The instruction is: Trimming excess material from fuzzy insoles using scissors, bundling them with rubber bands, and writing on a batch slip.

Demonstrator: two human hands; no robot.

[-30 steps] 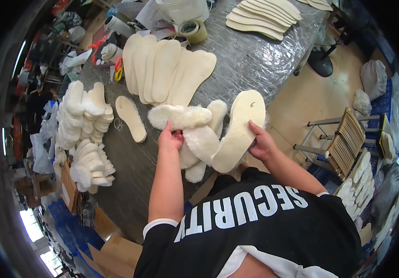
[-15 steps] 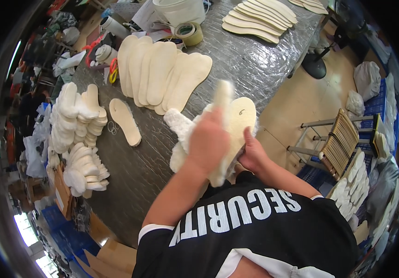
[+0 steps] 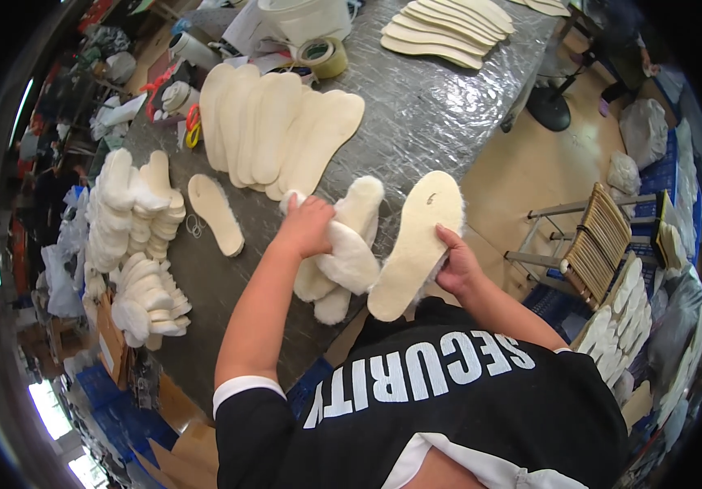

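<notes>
Left hand [image 3: 308,226]: over cream insole [image 3: 416,244] half a second ago, now on fleecy insoles [image 3: 352,262]; finger closure cannot be told. Same cream insole: clamped in right hand [image 3: 458,262], just right of fleecy insoles; long axis slants lower left to upper right, marked end pointing forward.

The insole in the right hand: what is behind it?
White fluff shows along the right edge of the insole, and part of the right hand is behind it. The rest is covered: whether another insole is there cannot be seen.
</notes>
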